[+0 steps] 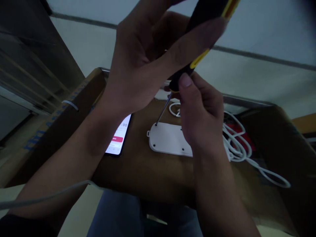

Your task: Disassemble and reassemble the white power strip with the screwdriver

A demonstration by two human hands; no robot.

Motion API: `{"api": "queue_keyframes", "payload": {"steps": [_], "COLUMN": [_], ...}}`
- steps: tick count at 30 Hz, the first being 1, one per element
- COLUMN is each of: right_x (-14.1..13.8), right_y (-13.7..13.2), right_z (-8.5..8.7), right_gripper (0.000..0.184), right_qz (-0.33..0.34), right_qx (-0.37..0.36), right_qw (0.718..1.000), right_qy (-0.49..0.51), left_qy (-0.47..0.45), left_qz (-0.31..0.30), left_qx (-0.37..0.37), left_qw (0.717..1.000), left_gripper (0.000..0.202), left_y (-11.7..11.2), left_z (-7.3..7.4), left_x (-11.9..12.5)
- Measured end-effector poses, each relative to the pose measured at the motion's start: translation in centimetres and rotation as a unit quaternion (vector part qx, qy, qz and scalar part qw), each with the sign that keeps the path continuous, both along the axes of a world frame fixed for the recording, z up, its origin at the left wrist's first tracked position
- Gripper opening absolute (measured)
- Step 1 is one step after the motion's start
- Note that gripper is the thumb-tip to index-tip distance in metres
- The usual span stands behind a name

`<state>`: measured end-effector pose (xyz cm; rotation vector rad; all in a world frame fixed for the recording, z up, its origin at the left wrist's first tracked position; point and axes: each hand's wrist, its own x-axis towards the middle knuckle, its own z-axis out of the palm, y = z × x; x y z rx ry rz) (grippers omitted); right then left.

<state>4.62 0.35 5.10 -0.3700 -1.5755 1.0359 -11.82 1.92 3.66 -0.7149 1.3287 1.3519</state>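
Left hand (140, 62) splayed against screwdriver (195, 64), right hand (201, 115) pinching its neck; tip slanted, strip (168, 141) unheld: risks cam-out, strip skidding

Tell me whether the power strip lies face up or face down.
Face down: the power strip shows a plain white back with screw holes, no sockets; the screwdriver has its tip in one hole.

I take this for a plain indoor room used as a makeshift repair spot, not a fitted workshop. The bench is only an opened cardboard box (138, 171) over a pale floor (259, 29) with dark seams. A white power strip (168, 141) lies face down on it beside a smartphone (119, 136) showing a timer. Dark furniture (29, 59) stands at the left.
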Motion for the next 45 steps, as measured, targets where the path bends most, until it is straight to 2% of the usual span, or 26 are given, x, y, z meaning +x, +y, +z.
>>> {"api": "queue_keyframes", "payload": {"steps": [3, 6, 8, 10, 11, 13, 15, 19, 20, 23, 25, 27, 29, 30, 32, 33, 34, 35, 38, 39, 40, 41, 42, 43, 44, 45], "right_x": [-0.2, -0.9, -1.4, -1.5, -1.4, -1.0, -0.5, -0.7, -1.0, -2.1, -2.6, -2.5, -2.0, -1.6, -1.0, -0.8, -0.8, -0.8, -1.3, -1.5, -1.7, -1.9, -2.0, -2.1, -2.1, -2.2], "right_y": [-0.1, -0.3, -0.5, -0.6, -0.5, -0.5, -0.4, -0.2, -0.2, -0.3, -0.4, -0.5, -0.4, -0.4, -0.2, -0.1, -0.1, 0.0, 0.0, -0.1, -0.2, -0.3, -0.5, -0.7, -0.9, -1.1], "right_z": [-0.1, -0.5, -0.8, -1.0, -1.0, -0.8, -0.6, -0.4, -0.5, -0.7, -0.8, -1.0, -1.0, -1.0, -1.0, -1.0, -1.0, -1.0, -1.0, -1.0, -1.0, -1.0, -0.9, -0.8, -0.7, -0.6], "right_gripper": [0.019, 0.019, 0.028, 0.028, 0.025, 0.024, 0.024, 0.012, 0.013, 0.035, 0.041, 0.037, 0.026, 0.019, 0.015, 0.017, 0.018, 0.018, 0.014, 0.013, 0.013, 0.015, 0.016, 0.019, 0.024, 0.029], "right_qz": [-0.027, -0.035, -0.055, -0.079, -0.077, -0.052, -0.032, -0.056, -0.067, -0.117, -0.136, -0.118, -0.079, -0.057, -0.020, -0.017, -0.026, -0.041, -0.099, -0.101, -0.098, -0.097, -0.097, -0.100, -0.105, -0.114], "right_qx": [-0.009, -0.008, -0.001, 0.013, 0.015, 0.013, 0.011, 0.030, 0.029, 0.044, 0.059, 0.066, 0.067, 0.061, 0.034, 0.020, 0.011, 0.007, 0.024, 0.025, 0.026, 0.026, 0.025, 0.025, 0.026, 0.029], "right_qw": [0.999, 0.999, 0.997, 0.997, 0.997, 0.998, 0.999, 0.998, 0.997, 0.990, 0.986, 0.989, 0.994, 0.996, 0.999, 0.999, 0.999, 0.999, 0.994, 0.994, 0.994, 0.993, 0.993, 0.993, 0.992, 0.990], "right_qy": [-0.016, 0.028, 0.045, 0.020, 0.006, -0.014, -0.019, 0.003, 0.019, 0.068, 0.074, 0.055, 0.034, 0.029, 0.023, 0.021, 0.016, 0.013, 0.030, 0.039, 0.050, 0.056, 0.060, 0.065, 0.069, 0.073], "left_qy": [0.082, 0.197, 0.319, 0.452, 0.496, 0.528, 0.504, 0.415, 0.409, 0.456, 0.502, 0.517, 0.500, 0.493, 0.460, 0.436, 0.407, 0.383, 0.383, 0.378, 0.338, 0.281, 0.196, 0.120, 0.045, -0.018], "left_qz": [-0.113, -0.231, -0.286, -0.307, -0.308, -0.307, -0.305, -0.287, -0.283, -0.320, -0.326, -0.299, -0.275, -0.270, -0.255, -0.258, -0.257, -0.262, -0.289, -0.290, -0.288, -0.264, -0.242, -0.221, -0.198, -0.178], "left_qx": [0.121, 0.255, 0.361, 0.472, 0.510, 0.555, 0.577, 0.608, 0.616, 0.609, 0.588, 0.582, 0.585, 0.582, 0.540, 0.531, 0.535, 0.557, 0.616, 0.604, 0.563, 0.491, 0.370, 0.240, 0.128, 0.040], "left_qw": [0.983, 0.918, 0.828, 0.692, 0.632, 0.565, 0.566, 0.613, 0.611, 0.564, 0.545, 0.552, 0.577, 0.587, 0.657, 0.679, 0.694, 0.688, 0.625, 0.638, 0.697, 0.781, 0.875, 0.938, 0.971, 0.983], "left_gripper": [0.104, 0.087, 0.064, 0.037, 0.041, 0.055, 0.058, 0.017, 0.007, 0.021, 0.013, 0.024, 0.047, 0.048, 0.021, 0.008, 0.009, 0.015, 0.024, 0.027, 0.039, 0.056, 0.080, 0.091, 0.099, 0.102], "left_y": [-0.9, -2.2, -3.5, -4.7, -5.1, -5.4, -5.2, -4.9, -4.9, -5.0, -5.1, -5.2, -5.2, -5.3, -5.3, -5.3, -5.3, -5.2, -4.7, -4.5, -4.2, -3.9, -3.5, -3.0, -2.4, -1.8], "left_z": [2.5, 5.6, 7.2, 8.0, 8.1, 8.0, 7.8, 7.8, 7.8, 7.7, 7.5, 7.5, 7.6, 7.8, 8.3, 8.4, 8.5, 8.5, 7.7, 7.2, 6.7, 6.1, 5.4, 4.6, 3.7, 2.7], "left_x": [0.6, 2.4, 3.8, 4.6, 4.8, 4.5, 4.1, 3.7, 3.7, 3.6, 3.6, 3.7, 4.2, 4.4, 4.8, 4.9, 4.9, 4.7, 3.6, 3.2, 2.8, 2.5, 2.2, 2.0, 1.7, 1.5]}}
